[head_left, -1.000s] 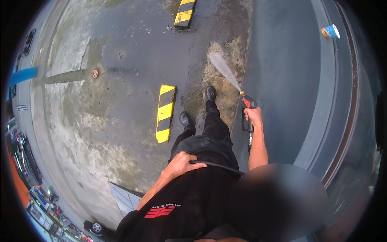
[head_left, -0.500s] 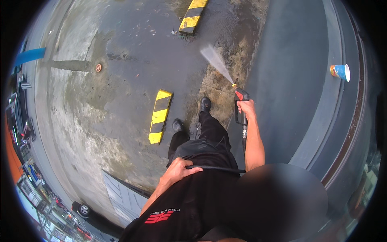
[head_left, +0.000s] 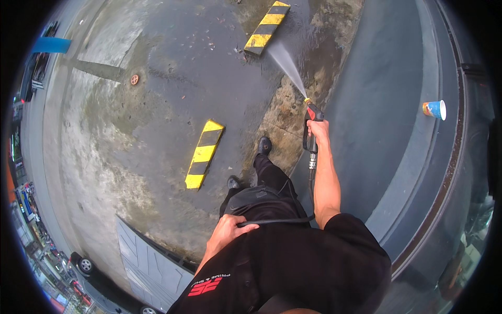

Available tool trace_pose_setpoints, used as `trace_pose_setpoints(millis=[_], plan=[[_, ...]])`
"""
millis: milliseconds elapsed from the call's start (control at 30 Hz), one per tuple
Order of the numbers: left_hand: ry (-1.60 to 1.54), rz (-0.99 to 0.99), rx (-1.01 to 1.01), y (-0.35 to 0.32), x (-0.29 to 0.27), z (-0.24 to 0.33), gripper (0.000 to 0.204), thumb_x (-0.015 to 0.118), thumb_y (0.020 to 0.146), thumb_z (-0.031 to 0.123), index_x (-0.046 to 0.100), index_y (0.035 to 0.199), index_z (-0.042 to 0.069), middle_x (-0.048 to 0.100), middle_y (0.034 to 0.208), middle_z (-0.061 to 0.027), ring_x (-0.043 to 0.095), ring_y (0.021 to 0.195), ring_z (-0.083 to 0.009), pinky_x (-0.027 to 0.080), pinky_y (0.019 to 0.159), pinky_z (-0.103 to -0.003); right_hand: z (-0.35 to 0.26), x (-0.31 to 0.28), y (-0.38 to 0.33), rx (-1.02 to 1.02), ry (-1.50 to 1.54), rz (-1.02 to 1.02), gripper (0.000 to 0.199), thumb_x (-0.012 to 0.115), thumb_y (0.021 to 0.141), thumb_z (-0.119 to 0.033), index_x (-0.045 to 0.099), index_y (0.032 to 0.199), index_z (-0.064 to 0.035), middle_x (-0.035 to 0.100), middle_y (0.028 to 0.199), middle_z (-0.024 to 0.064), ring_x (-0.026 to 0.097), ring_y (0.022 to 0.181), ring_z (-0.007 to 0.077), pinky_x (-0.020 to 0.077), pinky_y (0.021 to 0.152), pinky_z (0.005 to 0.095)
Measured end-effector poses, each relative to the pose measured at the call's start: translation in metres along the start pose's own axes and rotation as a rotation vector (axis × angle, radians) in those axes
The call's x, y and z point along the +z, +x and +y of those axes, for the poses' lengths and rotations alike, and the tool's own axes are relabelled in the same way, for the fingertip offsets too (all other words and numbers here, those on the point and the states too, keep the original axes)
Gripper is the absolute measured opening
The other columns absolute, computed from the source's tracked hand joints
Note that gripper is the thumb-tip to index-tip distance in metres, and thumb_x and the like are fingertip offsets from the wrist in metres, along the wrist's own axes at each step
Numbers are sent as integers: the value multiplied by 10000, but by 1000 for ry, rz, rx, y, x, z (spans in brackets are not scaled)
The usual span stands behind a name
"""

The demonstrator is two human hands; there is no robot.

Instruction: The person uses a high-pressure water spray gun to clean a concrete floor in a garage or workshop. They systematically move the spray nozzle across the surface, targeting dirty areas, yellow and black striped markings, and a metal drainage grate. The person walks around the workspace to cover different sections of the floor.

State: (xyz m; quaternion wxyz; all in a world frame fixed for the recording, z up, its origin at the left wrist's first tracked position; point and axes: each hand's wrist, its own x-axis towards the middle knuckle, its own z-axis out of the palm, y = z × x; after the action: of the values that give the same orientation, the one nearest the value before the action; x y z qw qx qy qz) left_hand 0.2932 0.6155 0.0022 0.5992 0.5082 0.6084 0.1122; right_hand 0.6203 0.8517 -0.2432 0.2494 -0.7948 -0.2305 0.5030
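My right hand (head_left: pixel 318 131) is wrapped round the grip of a black and red pressure washer gun (head_left: pixel 312 113) with a yellow nozzle tip. A white fan of water (head_left: pixel 289 66) sprays from it toward the ground beside the far striped parking stop (head_left: pixel 267 27). At my waist, my left hand (head_left: pixel 229 228) is closed round the black hose (head_left: pixel 277 221), which runs across my front to the gun's metal coupling. My black shoes (head_left: pixel 264 145) stand on the wet concrete, near a second yellow and black parking stop (head_left: pixel 204 154).
A grey raised ledge (head_left: pixel 366 115) runs along the right, with a paper cup (head_left: pixel 434 110) on it. Left of me lie a round orange cover (head_left: pixel 134 79) in the concrete and a grey ramp-like panel (head_left: pixel 144 261). Parked vehicles (head_left: pixel 85 265) line the lower left.
The gun has moved slightly farther forward in my right hand, and its spray now reaches close to the far parking stop. My left hand still holds the hose, slightly lower in view.
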Motion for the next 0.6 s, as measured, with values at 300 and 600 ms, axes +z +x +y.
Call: trace_pose_setpoints(millis=[300, 600], plan=[[33, 142, 137, -75, 10, -62, 422, 779, 785, 335, 632, 726, -56, 528, 585, -203, 548, 573, -379, 444, 554, -402, 6, 8, -71, -124, -26, 94, 48, 640, 708, -5, 601, 691, 17, 574, 569, 53, 536, 441, 130, 439, 399, 288], [38, 158, 302, -152, 19, -137, 446, 782, 752, 412, 686, 749, -24, 630, 681, -205, 640, 684, -368, 508, 627, -400, 103, 15, -188, -57, -253, -109, 68, 630, 717, -15, 596, 677, 28, 557, 560, 70, 529, 439, 149, 448, 408, 299]])
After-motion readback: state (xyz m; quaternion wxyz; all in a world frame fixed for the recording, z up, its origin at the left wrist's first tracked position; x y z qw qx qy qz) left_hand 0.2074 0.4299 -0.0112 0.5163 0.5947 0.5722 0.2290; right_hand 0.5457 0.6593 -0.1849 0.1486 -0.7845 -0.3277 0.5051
